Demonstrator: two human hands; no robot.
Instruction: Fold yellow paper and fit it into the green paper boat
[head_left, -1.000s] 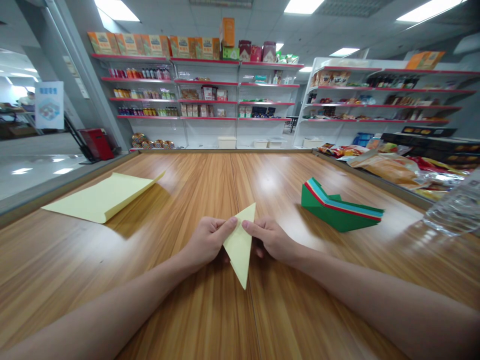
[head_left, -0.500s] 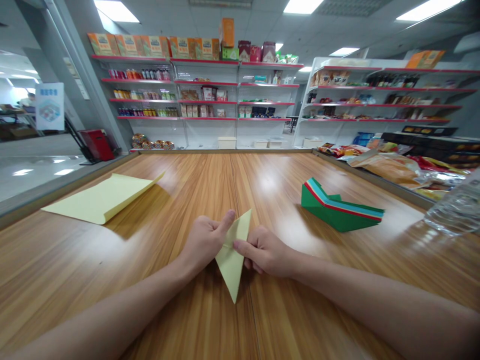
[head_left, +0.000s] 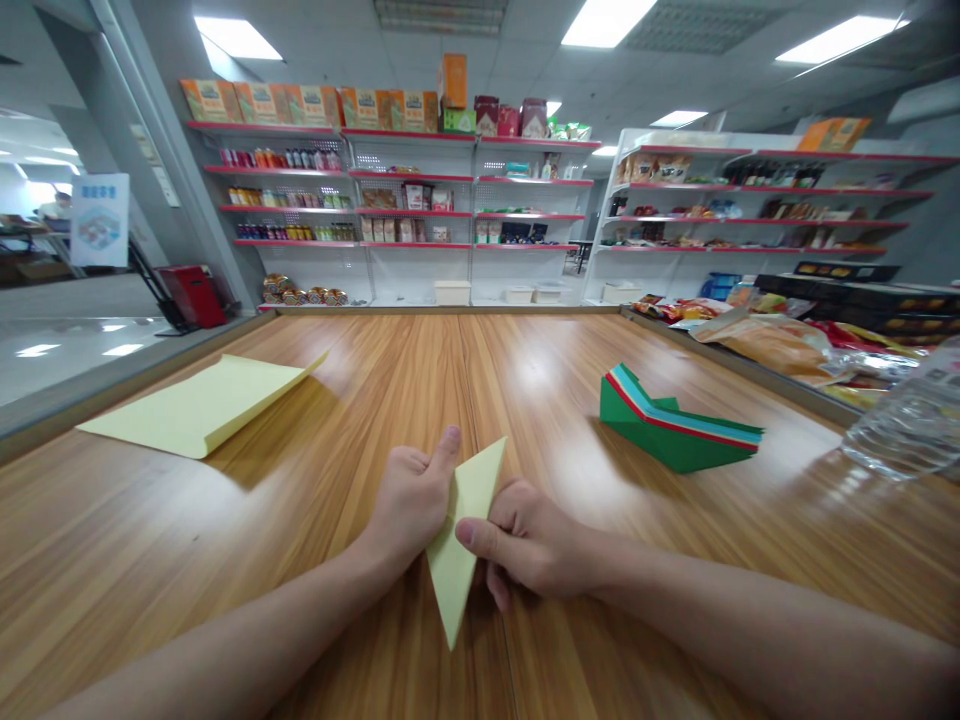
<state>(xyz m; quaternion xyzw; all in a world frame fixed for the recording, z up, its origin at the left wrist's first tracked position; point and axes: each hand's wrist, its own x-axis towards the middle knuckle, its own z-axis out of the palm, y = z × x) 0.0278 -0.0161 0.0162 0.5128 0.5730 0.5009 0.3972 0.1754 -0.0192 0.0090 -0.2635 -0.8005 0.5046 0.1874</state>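
Between my two hands is a folded piece of pale yellow paper (head_left: 452, 580), a slim pointed shape tilted with one tip up and to the right, the other toward me. My left hand (head_left: 414, 498) grips its left edge, thumb raised and fingers curled. From the right, my right hand (head_left: 536, 540) pinches it with the thumb flat on the front face; the fingers behind are partly hidden. Farther right stands a green folded paper piece (head_left: 675, 440) with red, white and blue layers along its top. A yellow paper sheet (head_left: 202, 405) with a curled edge lies at the left.
The wooden table (head_left: 360, 370) has a raised rim. A clear plastic bottle (head_left: 904, 425) lies at the right edge, near packaged snacks (head_left: 780, 350) beyond the rim. Stocked shelves (head_left: 409, 180) line the back; a red box (head_left: 191, 295) is on the floor at left.
The folded yellow paper and both hands have shifted slightly toward me. My right thumb has slid down and left across the paper, and the left thumb sits a little farther left.
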